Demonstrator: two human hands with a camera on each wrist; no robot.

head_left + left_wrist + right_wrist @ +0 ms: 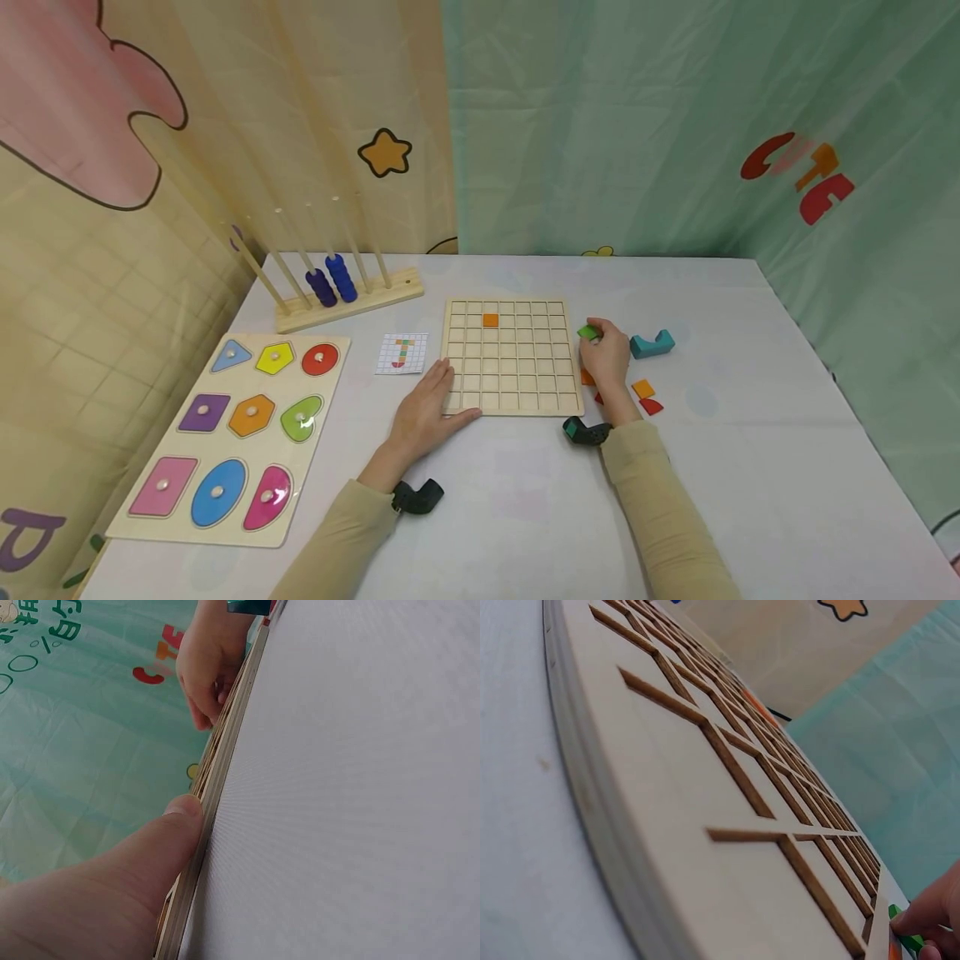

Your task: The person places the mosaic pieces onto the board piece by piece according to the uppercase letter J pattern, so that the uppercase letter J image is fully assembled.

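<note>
A wooden grid board (513, 411) lies flat on the table, with an orange square tile (491, 320) in one cell near its far edge. My left hand (426, 412) rests on the board's near left corner, fingers extended; its thumb touches the near edge in the left wrist view. Just off the board's right side, my right hand (606, 354) pinches a green tile (588, 332) between thumb and fingers. Close by that hand lie an orange tile (642, 389) and a red curved tile (651, 406). Other orange and red pieces are partly hidden beneath it.
A printed pattern card (402, 354) lies left of the board. Farther left is a knobbed shape puzzle (243, 450), with a wooden peg stand (352, 302) holding blue beads behind it. A teal curved block (652, 344) sits right of my right hand.
</note>
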